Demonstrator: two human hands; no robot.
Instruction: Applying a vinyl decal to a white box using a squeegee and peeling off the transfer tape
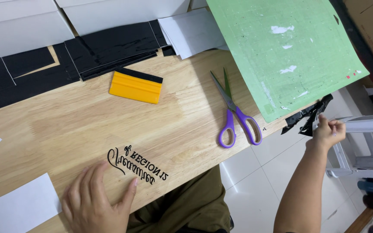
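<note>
Pressing flat near the worktop's (pixel 65 125) front edge, left hand (pixel 93 200) open, fingers spread, grasping nothing, fingertips touching the black cut-out lettering (pixel 137 166) stuck there. Lying further in, toward the back edge: yellow squeegee (pixel 135 86) below black sheets (pixel 109 47). Resting at the right edge: purple-handled scissors (pixel 236 116), green cutting mat (pixel 281 51) overhanging. Reaching off the right edge, right hand (pixel 328 133) pinching crumpled black film scrap (pixel 309 117); probably light, limp, clingy, best taken at a loose corner.
</note>
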